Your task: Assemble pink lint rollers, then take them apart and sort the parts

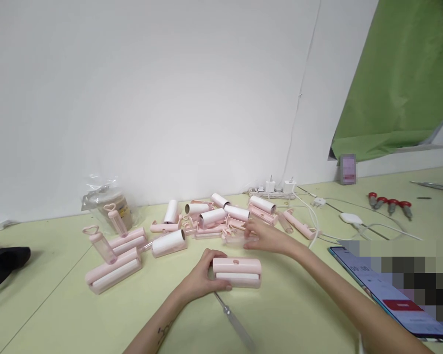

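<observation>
From here I see my left hand (201,276) gripping a pink case (237,266), holed above its white roll (238,280), on the tabletop (299,305); my right hand (263,236) pinches a translucent handle (233,239) behind. A clear bag (105,182) holds something brownish (114,200).

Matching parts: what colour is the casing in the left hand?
The casing is pale pink; head view.

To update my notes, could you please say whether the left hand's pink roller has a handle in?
Not in: the left hand holds the pink roller, its hole bare.
</observation>
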A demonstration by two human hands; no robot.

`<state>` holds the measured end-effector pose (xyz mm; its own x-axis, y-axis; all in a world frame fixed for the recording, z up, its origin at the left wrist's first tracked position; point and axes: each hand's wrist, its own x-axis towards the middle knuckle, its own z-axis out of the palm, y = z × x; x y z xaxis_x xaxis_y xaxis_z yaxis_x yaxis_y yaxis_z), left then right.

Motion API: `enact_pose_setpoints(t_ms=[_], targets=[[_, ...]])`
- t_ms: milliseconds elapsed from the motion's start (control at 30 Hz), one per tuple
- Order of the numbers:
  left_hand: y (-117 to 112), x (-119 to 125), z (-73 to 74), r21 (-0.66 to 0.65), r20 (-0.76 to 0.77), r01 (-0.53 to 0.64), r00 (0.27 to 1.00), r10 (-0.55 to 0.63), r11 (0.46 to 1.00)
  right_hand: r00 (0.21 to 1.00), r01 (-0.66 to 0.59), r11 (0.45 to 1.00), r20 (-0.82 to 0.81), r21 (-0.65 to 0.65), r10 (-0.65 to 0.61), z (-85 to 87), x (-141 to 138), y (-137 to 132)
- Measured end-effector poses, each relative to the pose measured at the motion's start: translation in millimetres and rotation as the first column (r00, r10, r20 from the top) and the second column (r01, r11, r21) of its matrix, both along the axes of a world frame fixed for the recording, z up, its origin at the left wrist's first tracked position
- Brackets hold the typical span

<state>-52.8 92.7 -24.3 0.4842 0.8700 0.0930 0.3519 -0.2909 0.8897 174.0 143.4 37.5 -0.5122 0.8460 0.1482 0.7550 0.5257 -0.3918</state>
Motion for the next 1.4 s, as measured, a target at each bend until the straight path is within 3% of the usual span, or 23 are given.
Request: enact_pose_setpoints(t_ms=[167, 267, 567, 800, 1000, 1233, 1400], targets=[[0.3, -0.3, -0.4, 0.001, -0.005, 0.010, 1.000, -0.010, 1.000, 0.987, -0.001, 0.999, -0.161, -0.050, -0.007, 34.0, 8.1, -18.3], [0.1, -0.1, -1.8, 0.020, -0.008, 0.004, 1.000, -0.004, 1.000, 0.978, -0.022, 0.998, -0.208, -0.064, 0.008, 42.5, 3.0, -26.6], [-1.5, 1.5, -1.9, 0.060, -0.033, -0.007, 0.999, 0.009, 0.998, 0.985, -0.160, 0.985, -0.055, 0.061, 0.163, 39.4, -7.7, -32.2], [-0.1, 1.3, -2.0, 0.049, -0.027, 0.004, 1.000, -0.003, 0.999, 0.972, -0.202, 0.978, 0.128, 0.047, 0.194, 64.1, -20.3, -37.3], [-1.1, 1.9, -1.8, 0.051, -0.015, -0.008, 1.000, 0.008, 0.999, 0.919, -0.314, 0.949, 0.256, 0.019, 0.299, 76.4, -26.6, -41.7], [-2.1, 1.8, -0.2, 0.028, -0.011, -0.009, 1.000, 0.010, 1.000, 0.930, -0.214, 0.976, 0.299, -0.032, 0.213, 81.0, -38.3, -37.0], [-2.5, 1.4, -1.1, 0.018, -0.011, -0.022, 1.000, 0.022, 1.000, 0.927, -0.109, 0.993, 0.364, 0.033, 0.090, 74.7, -50.9, -37.2]])
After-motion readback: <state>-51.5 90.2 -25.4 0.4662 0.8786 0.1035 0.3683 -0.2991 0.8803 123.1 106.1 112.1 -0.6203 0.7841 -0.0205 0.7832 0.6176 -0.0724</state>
